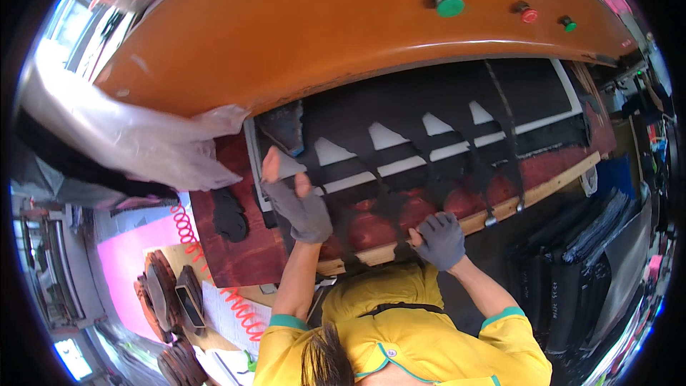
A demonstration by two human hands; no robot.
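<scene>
A black sheet (436,82) with cut-out gaps lies over a white board (568,86), and its dark strips hang across the dark red table (371,232). Both my hands wear grey gloves with bare fingertips. My left hand (299,209) is open over the sheet's left end, finger and thumb apart, just below a dark angular piece (284,129). At the table's front edge, my right hand (439,241) is closed, its thumb against one of the hanging black strips; the curled fingers hide the grip itself.
An orange machine beam (300,36) with green and red buttons spans the far side. Clear plastic film (164,136) hangs at left, above a black glove (229,216) and a coiled red hose (243,311). Stacked black sheets (572,264) stand at right. A wooden strip (536,200) edges the table.
</scene>
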